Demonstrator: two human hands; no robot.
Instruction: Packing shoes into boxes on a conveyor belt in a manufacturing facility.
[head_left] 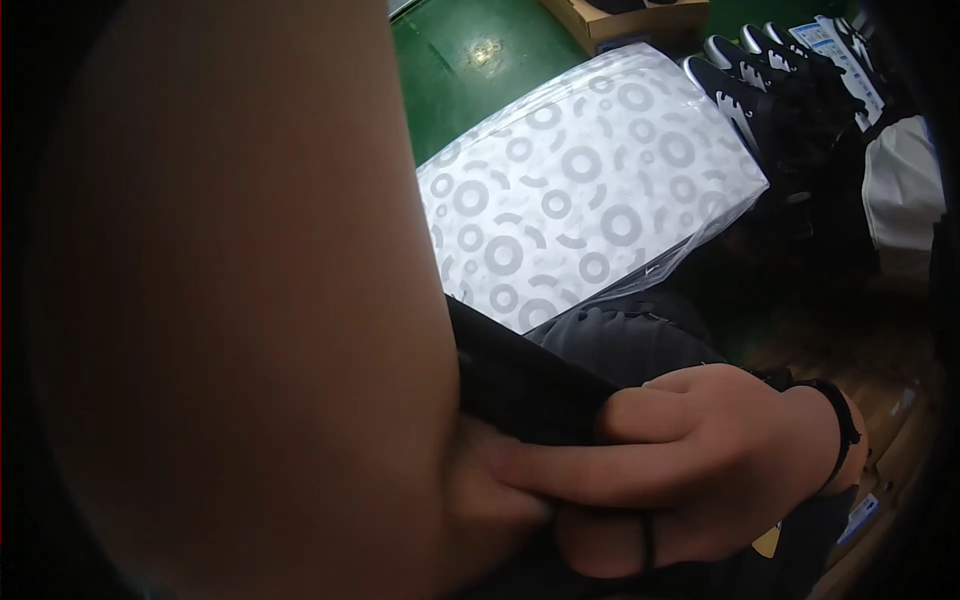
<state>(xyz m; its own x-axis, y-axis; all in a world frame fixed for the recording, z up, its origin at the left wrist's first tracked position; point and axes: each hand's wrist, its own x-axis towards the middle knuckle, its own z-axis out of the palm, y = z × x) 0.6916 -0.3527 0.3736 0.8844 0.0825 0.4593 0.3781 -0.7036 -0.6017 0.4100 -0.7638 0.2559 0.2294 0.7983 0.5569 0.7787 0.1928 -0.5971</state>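
Observation:
My left arm (250,300), large and blurred, fills the left half of the view and hides most of what lies behind it. Close to its edge, a bit of skin (490,505) meets the fingers of my right hand; whether it is part of my left hand I cannot tell. My right hand (700,460), with a black band at the wrist, comes in from the lower right. Its fingers are curled except one, which points left. A dark, smooth piece (525,375) runs up to those curled fingers; its kind is unclear and the grip is partly hidden.
Beyond my hands lies a white packet (590,170) with grey rings, in clear plastic. Several black-and-white shoes (745,85) stand at the upper right, near a white item (905,185). A cardboard box (615,25) sits on the green surface (470,85). Dark ribbed fabric (620,345) shows below the packet.

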